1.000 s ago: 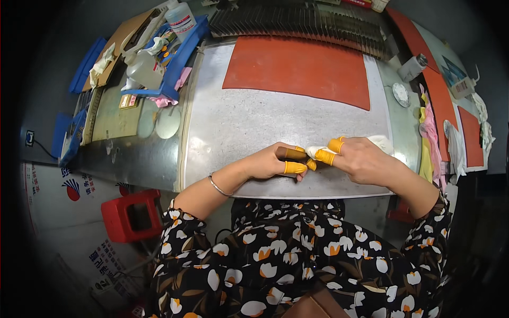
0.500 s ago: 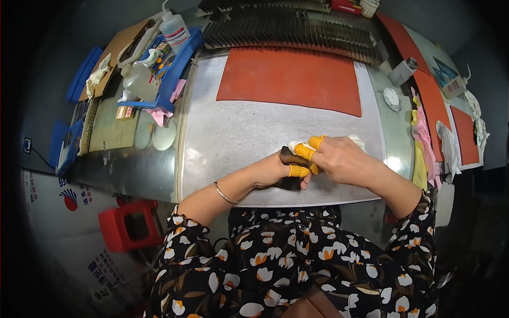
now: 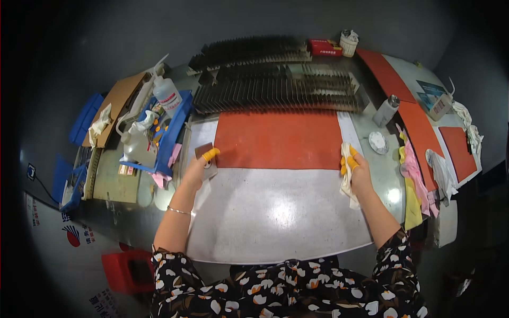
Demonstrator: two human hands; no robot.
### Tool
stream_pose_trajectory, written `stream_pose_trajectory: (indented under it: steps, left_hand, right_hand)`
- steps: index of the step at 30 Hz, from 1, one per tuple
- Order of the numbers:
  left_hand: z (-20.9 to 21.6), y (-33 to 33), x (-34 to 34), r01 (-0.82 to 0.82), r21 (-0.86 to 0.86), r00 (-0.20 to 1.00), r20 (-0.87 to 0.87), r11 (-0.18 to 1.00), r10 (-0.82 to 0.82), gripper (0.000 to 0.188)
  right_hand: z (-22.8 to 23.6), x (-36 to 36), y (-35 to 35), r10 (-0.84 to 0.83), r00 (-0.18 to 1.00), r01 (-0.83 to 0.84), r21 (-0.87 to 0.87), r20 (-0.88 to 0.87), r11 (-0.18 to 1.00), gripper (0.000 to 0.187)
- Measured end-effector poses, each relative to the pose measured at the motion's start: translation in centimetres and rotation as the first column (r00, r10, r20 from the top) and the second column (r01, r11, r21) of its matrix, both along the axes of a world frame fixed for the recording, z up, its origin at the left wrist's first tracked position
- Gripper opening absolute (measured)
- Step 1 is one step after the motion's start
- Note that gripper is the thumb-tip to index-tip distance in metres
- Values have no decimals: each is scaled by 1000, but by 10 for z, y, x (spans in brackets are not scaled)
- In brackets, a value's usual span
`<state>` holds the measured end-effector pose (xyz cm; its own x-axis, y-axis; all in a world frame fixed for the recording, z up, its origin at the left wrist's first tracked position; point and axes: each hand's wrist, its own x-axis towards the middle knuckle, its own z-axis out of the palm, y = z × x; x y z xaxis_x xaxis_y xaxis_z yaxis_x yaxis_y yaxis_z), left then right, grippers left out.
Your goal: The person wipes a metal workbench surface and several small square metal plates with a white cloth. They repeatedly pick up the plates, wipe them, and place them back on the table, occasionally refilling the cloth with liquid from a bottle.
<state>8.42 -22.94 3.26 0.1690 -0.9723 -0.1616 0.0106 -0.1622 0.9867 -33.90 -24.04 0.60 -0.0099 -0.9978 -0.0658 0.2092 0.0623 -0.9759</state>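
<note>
My left hand (image 3: 196, 170) is at the left edge of the red-orange mat (image 3: 275, 139), closed on a thin, flat dark plate (image 3: 203, 150). The thumb lies over its face; the other fingers are hidden. By the mat's right edge, my right hand (image 3: 362, 174) grips a crumpled white cloth (image 3: 347, 185) that hangs down toward me. Yellow finger cots cover some fingertips on both hands. The mat lies on a pale grey sheet (image 3: 275, 212).
Beyond the mat stand racks (image 3: 270, 93) with rows of dark upright plates. A blue tray (image 3: 172, 143) with squeeze bottles is on the left. To the right are a bottle (image 3: 386, 111), a round dish (image 3: 378, 142) and pink and yellow cloths (image 3: 412, 183).
My hands were together near the front, with the cloth on the dark plate. They have moved apart and farther away, one to each side of the mat. The view has tilted up.
</note>
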Motion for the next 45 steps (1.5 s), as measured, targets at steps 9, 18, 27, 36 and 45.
stream_pose_trajectory:
  steps: [9,18,27,36,45]
  left_hand:
    - [26,15,-16,-52,56,998,33,997,50,32]
    - [-16,-33,-62,194,-391,195,914,900,356,43]
    - [91,-211,16,-58,-402,338,854,914,397,22]
    - [86,-326,73,-287,-18,8,1000,958,21,29]
    - [82,-331,80,-232,259,49,966,938,-254,26]
  right_hand:
    - [-2,-27,33,31,982,-22,53,-186,998,30]
    - [-25,-33,33,52,982,-65,-70,-183,995,33]
    - [-18,-34,36,82,995,-83,-11,-56,997,31]
    - [-4,-27,34,-16,999,22,154,-40,988,23]
    - [-15,-34,35,8,994,-4,34,-113,999,27]
